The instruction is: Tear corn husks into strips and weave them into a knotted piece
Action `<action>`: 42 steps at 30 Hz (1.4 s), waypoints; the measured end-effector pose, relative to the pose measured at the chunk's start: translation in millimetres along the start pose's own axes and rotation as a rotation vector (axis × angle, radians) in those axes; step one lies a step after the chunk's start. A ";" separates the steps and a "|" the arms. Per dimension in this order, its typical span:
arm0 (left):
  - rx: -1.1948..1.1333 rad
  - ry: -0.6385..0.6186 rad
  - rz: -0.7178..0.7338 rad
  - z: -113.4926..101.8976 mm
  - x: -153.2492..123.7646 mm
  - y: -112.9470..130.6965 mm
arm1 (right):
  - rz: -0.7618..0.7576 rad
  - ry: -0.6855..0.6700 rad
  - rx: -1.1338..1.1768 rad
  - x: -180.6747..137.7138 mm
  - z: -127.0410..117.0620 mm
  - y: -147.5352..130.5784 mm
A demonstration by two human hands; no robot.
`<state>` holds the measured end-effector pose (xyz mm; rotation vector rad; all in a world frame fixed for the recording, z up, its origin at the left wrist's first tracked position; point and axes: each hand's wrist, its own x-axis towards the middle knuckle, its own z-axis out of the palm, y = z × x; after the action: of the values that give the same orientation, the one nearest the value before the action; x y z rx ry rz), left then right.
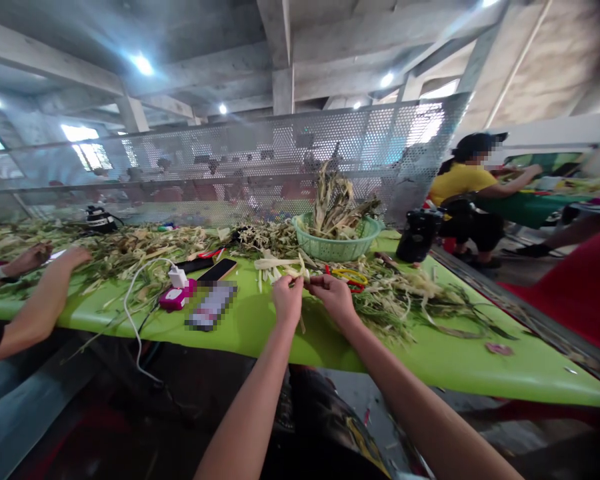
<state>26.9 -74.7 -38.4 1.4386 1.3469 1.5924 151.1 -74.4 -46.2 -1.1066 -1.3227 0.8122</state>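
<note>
Both my hands are over the green-covered table (pixel 250 333), close together with fingers pinched. My left hand (pixel 287 301) grips a pale, dry husk strip (pixel 303 268), whose narrow end hangs below the fingers. On the same strip, from the right side, my right hand (pixel 334 298) pinches with thumb and fingers. More pale strips (pixel 271 264) lie just beyond my left hand. Scissors with yellow handles (pixel 351 275) and a red-handled tool rest right behind my right hand. The exact fold of the strip between my fingertips is too small to tell.
A green basket (pixel 330 249) of dry leaves stands behind my hands, with a black jar (pixel 419 237) to its right. Leaf scraps (pixel 415 300) cover the right side. Phones (pixel 213 305), a magenta power block (pixel 177 295) and a cable lie left. A co-worker's hands (pixel 70 257) work far left.
</note>
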 end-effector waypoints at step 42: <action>-0.428 -0.419 -0.126 -30.3 22.7 -7.0 | 0.184 -0.119 0.216 -2.9 -1.2 -9.9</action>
<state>-8.7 -60.6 -34.0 1.2964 0.7826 1.3027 150.6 -80.4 -37.7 -1.0294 -1.2096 1.1450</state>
